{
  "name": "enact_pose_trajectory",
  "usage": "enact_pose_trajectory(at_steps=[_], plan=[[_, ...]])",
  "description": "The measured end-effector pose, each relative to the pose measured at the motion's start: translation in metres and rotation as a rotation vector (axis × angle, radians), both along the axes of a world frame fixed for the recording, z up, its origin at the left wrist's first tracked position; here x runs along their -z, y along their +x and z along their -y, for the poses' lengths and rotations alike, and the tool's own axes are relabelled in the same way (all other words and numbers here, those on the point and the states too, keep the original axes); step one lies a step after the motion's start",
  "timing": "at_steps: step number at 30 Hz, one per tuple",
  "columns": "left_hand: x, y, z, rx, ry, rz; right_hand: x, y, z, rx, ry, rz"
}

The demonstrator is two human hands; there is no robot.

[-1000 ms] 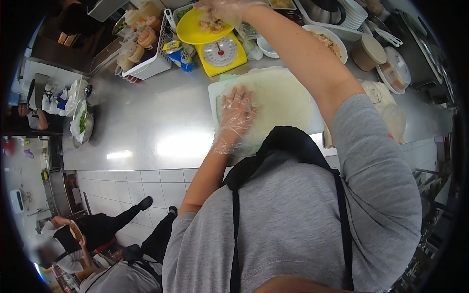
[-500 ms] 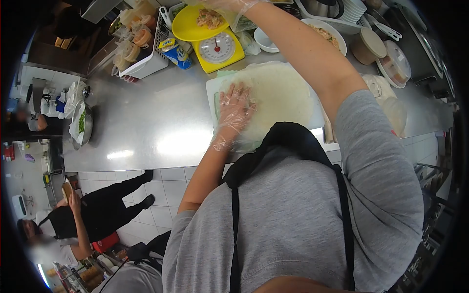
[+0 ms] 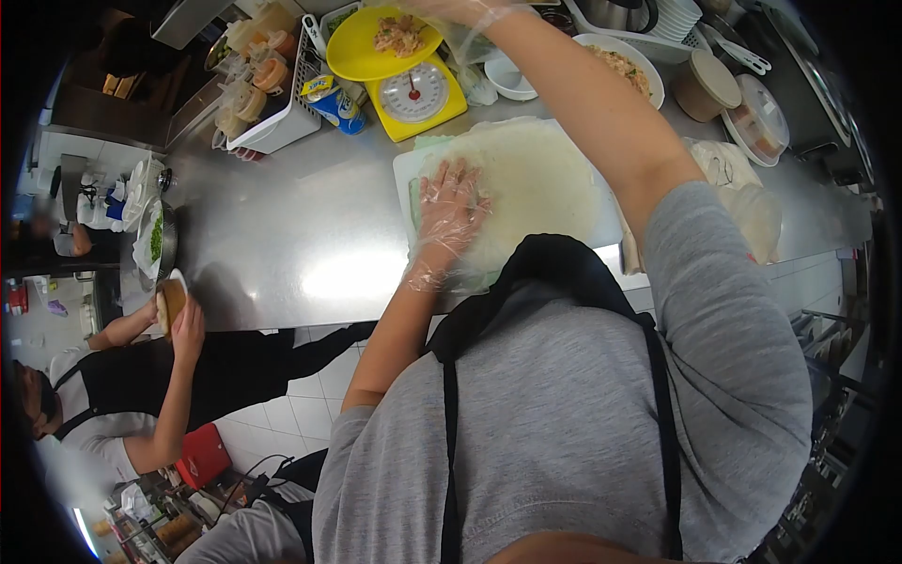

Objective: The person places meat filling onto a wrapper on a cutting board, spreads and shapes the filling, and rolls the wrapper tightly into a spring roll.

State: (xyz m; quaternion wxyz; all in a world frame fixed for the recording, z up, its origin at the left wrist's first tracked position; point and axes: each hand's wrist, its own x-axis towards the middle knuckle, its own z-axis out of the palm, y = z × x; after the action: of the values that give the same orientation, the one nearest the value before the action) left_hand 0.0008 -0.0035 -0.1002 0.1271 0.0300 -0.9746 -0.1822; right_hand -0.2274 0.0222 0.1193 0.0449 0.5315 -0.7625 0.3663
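Observation:
My left hand [image 3: 453,209], in a clear plastic glove, lies flat with fingers apart on the left part of a pale, thin round sheet [image 3: 540,179]. Beneath that sheet, a white board [image 3: 404,176] and a greenish sheet show at the edges. My right hand [image 3: 460,11], gloved too, is at the top edge beside a yellow dish [image 3: 355,47] holding a mound of chopped pinkish filling [image 3: 398,38]. Its fingers are blurred and partly cut off. The dish rests on a yellow kitchen scale [image 3: 415,92].
A white bowl of filling [image 3: 641,61] and a brown lidded tub [image 3: 703,86] stand at the back right. A white basket of sauce bottles [image 3: 282,127] and a blue can [image 3: 340,108] are at the back left. A co-worker [image 3: 141,385] holds a brown-and-white object by the counter's left end.
The co-worker has come closer to the counter, carrying the object. My left hand stays on the sheet; my right hand has shifted slightly left over the dish's edge.

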Motion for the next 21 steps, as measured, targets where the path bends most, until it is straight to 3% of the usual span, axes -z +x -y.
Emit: enact_pose_trajectory(at_steps=[3,5,8,10,11,12,14,15,18,21], plan=[[-0.001,0.0,0.0,0.003,0.013,-0.005,0.03,-0.016,-0.019,-0.002,-0.188,-0.032],[-0.003,0.0,0.0,0.004,0.02,-0.006,0.059,-0.037,-0.039,-0.302,-0.533,0.708],[0.0,0.0,0.0,0.004,0.013,-0.018,0.011,0.017,-0.125,0.36,0.158,-0.181],[0.002,0.0,0.001,0.003,0.002,-0.018,0.036,-0.007,-0.17,0.515,0.448,-0.466],[0.003,0.0,0.001,0.0,-0.01,-0.02,0.059,-0.042,-0.188,0.532,0.662,-0.473],[0.004,-0.001,0.001,0.006,-0.008,-0.02,0.071,-0.049,-0.198,0.538,0.665,-0.471],[0.004,-0.002,0.001,-0.007,-0.042,0.002,0.091,-0.056,-0.214,0.373,0.91,-0.119],[0.005,-0.002,0.001,0.001,-0.042,0.003,0.102,-0.061,-0.22,0.38,0.91,-0.115],[0.005,-0.002,0.0,-0.004,-0.067,0.014,0.114,-0.08,-0.221,0.06,1.189,-0.451],[0.003,-0.003,0.002,0.001,-0.07,0.04,0.095,-0.073,-0.223,0.207,1.035,-0.24]])
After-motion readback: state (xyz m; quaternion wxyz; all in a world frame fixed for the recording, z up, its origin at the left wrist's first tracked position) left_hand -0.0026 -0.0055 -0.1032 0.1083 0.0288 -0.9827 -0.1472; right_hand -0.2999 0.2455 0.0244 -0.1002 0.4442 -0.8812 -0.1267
